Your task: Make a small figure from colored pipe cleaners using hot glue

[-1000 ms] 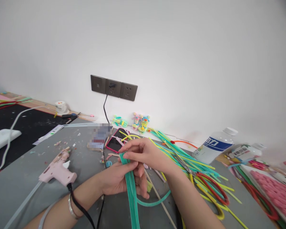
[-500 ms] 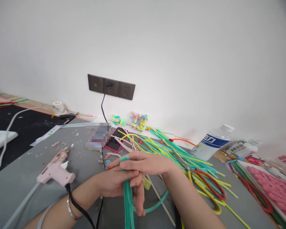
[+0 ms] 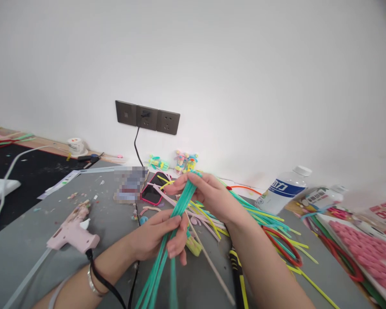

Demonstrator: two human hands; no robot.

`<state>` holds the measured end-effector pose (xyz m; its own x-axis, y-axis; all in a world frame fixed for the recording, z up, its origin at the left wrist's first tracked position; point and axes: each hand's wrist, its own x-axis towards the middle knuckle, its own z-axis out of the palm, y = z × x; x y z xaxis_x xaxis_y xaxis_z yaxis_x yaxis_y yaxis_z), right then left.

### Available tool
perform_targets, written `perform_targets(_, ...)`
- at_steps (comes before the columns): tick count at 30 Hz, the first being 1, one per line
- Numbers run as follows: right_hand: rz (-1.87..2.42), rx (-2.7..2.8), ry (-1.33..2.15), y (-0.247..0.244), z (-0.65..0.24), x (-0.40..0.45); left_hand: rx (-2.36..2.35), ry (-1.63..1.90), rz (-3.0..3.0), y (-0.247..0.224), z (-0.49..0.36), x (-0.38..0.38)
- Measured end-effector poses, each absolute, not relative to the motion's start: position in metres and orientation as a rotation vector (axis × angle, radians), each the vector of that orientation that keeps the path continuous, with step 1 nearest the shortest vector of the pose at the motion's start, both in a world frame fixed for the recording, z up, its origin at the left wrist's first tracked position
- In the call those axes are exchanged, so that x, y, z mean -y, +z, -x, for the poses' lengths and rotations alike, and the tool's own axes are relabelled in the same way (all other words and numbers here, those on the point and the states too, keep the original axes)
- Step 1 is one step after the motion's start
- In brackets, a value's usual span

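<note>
The smooth grey table (image 3: 109,221) runs out of view at the near edge. On its right, the heap of yellow and teal stems (image 3: 260,214) is partly hidden by the right forearm, which also covers part of the red-handled scissors (image 3: 283,246). In the near middle, above the table, two hands hold the teal bundle (image 3: 184,201) of thin, fuzzy strands; its long axis slants from near left to far right, the gathered end far, the near ends fanned and cut off by the frame. The left hand (image 3: 159,236) presses thumb and fingers around its middle; its fingers hide part of the strands. The right hand (image 3: 214,195) pinches the far end between thumb and fingers. A pink, pistol-shaped glue gun (image 3: 73,234) lies left, its nozzle crusted and indistinct.
</note>
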<state>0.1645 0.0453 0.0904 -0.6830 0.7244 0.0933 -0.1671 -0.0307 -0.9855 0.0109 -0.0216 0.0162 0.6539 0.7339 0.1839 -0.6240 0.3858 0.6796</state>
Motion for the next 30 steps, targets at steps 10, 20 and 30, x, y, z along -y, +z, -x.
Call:
perform_targets(10,0.696,1.490,1.582,0.109,-0.198,-0.057,-0.294,0.672,-0.809,0.018,-0.003,0.023)
perform_targets(20,1.012,1.610,1.387,0.108,-0.220,-0.071,-0.418,0.619,-0.843,0.021,-0.003,0.023)
perform_targets(30,1.645,1.972,0.382,0.107,-0.224,-0.064,-0.595,0.829,-0.766,0.016,-0.006,0.013)
